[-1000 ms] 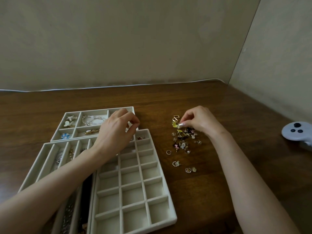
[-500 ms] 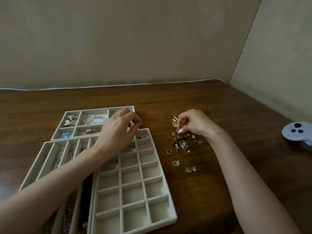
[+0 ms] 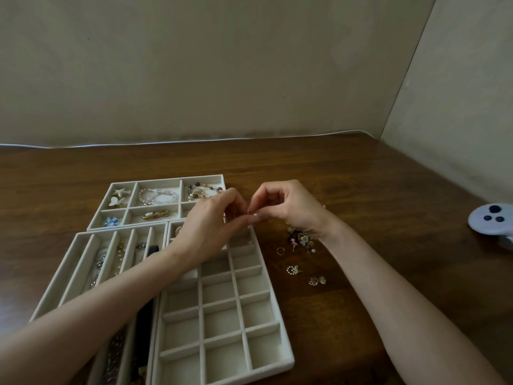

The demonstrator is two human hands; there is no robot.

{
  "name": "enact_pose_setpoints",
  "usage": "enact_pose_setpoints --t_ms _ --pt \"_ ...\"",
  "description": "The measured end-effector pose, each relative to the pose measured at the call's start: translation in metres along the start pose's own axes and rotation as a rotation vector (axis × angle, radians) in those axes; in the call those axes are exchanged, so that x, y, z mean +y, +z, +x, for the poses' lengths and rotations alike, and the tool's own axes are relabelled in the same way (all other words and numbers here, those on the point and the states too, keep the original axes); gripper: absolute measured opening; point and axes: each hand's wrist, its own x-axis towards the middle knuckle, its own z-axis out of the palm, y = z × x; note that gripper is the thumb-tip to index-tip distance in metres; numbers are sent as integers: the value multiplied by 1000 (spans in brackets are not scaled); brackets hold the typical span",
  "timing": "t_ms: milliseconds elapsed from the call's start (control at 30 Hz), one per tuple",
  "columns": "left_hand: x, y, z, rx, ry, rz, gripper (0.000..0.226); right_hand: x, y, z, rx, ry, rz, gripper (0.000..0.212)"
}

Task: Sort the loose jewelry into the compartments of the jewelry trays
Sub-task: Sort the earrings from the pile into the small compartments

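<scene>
Dark wood makes up the tabletop (image 3: 361, 176), which carries three pale grey jewelry trays and one scatter of loose jewelry (image 3: 302, 240). The two hands meet above the far end of the grid tray (image 3: 222, 320). The left hand (image 3: 211, 226) and right hand (image 3: 294, 207) both have curled fingers, and their fingertips touch in a pinch. Whether anything sits between them I cannot tell; it would be too small to make out. Taking that meeting point as the dial's centre, the six-cell tray (image 3: 133, 215) lies at 10 o'clock. It holds a starfish and a white butterfly piece in one cell, a pearl bracelet, a dark-beaded bracelet, a blue flower and a gold brooch; the sixth cell is mostly hidden by the left hand. At 8 o'clock sits the slot tray (image 3: 75, 273), with four long slots showing at its far end and chains lying in them. The grid tray runs toward 6 o'clock, three columns wide. The loose jewelry lies on bare wood at 4 o'clock, partly under the right wrist. One thin ring (image 3: 280, 250), one pearl-circled piece (image 3: 293, 270) and two round studs (image 3: 316, 280) sit apart from it at its near side. One white controller (image 3: 491, 220) rests at 3 o'clock.
</scene>
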Motion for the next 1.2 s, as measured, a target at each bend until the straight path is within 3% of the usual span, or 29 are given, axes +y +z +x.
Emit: enact_pose_setpoints --t_ms 100,200,333,433,533,667,767,933,1067,1200 --pt "1 -4 2 -34 7 -23 20 6 -16 0 160 34 -81 12" --pt "-3 -9 5 -155 32 19 11 24 -33 3 405 107 -561 11" --pt "-6 -11 5 -296 94 122 12 41 -36 6 347 234 -784 18" --pt "-4 -11 5 -291 108 124 14 43 -35 6 297 282 -844 25" --pt "-3 -14 6 -291 128 97 22 39 -34 5 296 275 -833 22" --pt "-3 -12 5 -308 131 108 14 35 -32 3 324 261 -785 9" --pt "-9 -8 5 -229 125 188 11 35 -33 4 346 258 -740 7" --pt "-18 -8 5 -198 120 260 14 31 -32 4 384 170 -489 8" --pt "-18 -8 4 -271 140 289 17 23 -30 2 336 112 -256 10" --pt "-19 -10 6 -230 159 234 14 18 -29 1 280 103 -100 10"
